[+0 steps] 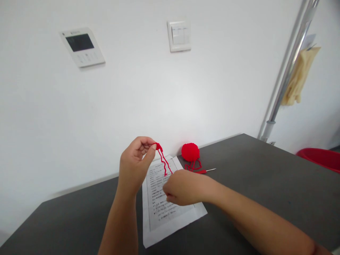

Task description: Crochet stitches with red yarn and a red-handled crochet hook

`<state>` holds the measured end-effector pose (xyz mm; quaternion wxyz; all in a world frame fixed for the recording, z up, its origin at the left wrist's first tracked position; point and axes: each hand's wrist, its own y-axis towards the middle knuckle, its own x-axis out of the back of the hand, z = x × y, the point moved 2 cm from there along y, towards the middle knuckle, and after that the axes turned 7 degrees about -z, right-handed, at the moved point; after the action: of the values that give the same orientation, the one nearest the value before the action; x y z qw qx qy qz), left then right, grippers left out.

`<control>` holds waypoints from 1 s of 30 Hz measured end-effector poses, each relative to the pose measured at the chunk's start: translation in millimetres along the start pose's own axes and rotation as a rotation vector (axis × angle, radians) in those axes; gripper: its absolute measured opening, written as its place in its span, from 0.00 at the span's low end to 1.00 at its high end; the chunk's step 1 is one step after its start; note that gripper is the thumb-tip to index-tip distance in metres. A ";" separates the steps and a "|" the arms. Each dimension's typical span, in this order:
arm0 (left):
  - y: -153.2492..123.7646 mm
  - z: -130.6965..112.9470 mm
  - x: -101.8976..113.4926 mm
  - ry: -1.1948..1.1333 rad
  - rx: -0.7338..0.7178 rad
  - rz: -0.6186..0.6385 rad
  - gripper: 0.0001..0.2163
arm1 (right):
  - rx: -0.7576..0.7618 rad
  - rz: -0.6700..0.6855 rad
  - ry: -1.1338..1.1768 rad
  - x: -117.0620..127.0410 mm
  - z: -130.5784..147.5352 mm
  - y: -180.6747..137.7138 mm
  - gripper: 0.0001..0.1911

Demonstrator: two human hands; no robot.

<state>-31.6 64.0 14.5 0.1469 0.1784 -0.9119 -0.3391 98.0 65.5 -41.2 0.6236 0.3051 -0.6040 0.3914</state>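
My left hand [136, 159] is raised above a printed sheet of paper [170, 209], its thumb and fingers pinched on a loop of red yarn [162, 159]. Two strands hang down from the pinch toward my right hand [183, 187], which is curled closed just above the paper and seems to grip the lower end of the strands. A ball of red yarn [190, 151] sits on the dark grey table [252, 184] behind the paper. A crochet hook with a red handle [207, 171] lies next to the ball.
The table stands against a white wall carrying an intercom panel [81, 46] and a light switch [179, 35]. A metal pole [288, 67] rises at the right with pale gloves [299, 76] hanging from it. A red basin [320, 158] is beyond the table's right edge.
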 end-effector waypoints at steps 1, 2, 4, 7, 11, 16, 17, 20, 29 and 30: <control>0.3 -0.5 -0.1 -0.009 0.012 -0.001 0.02 | -0.003 0.053 -0.019 -10.7 1.9 9.4 0.14; 0.6 -1.0 -0.2 -0.018 0.025 -0.002 0.02 | 0.003 0.089 -0.022 -21.0 3.5 18.0 0.13; 1.0 -1.9 -0.4 -0.032 0.050 -0.002 0.02 | 0.017 0.163 -0.017 -38.6 5.1 31.1 0.12; 1.6 -2.9 -0.1 -0.057 0.068 -0.002 0.03 | 0.035 0.216 0.010 -50.8 4.7 38.6 0.12; 2.5 -3.5 0.7 -0.072 0.069 -0.003 0.03 | 0.011 0.197 0.056 -48.1 2.9 35.9 0.12; 2.7 -2.9 2.9 -0.073 0.053 -0.014 0.03 | -0.074 0.165 0.155 -39.5 -7.9 32.9 0.14; 2.7 -2.3 3.4 -0.066 0.051 -0.017 0.03 | -0.092 0.167 0.179 -36.4 -13.1 30.7 0.16; 2.8 0.3 4.8 -0.036 0.045 -0.040 0.02 | -0.151 0.164 0.263 -23.0 -34.2 16.6 0.16; 2.8 2.3 4.5 -0.006 0.043 -0.056 0.02 | -0.563 -0.027 0.144 -17.9 -101.5 -27.3 0.09; 2.8 1.8 4.8 -0.003 0.044 -0.053 0.02 | -0.600 -0.029 0.135 -23.9 -107.1 -27.0 0.11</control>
<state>-37.3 64.9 15.8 0.1324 0.2052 -0.9143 -0.3231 177.2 140.4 -71.4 0.7302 0.0892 -0.6453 0.2063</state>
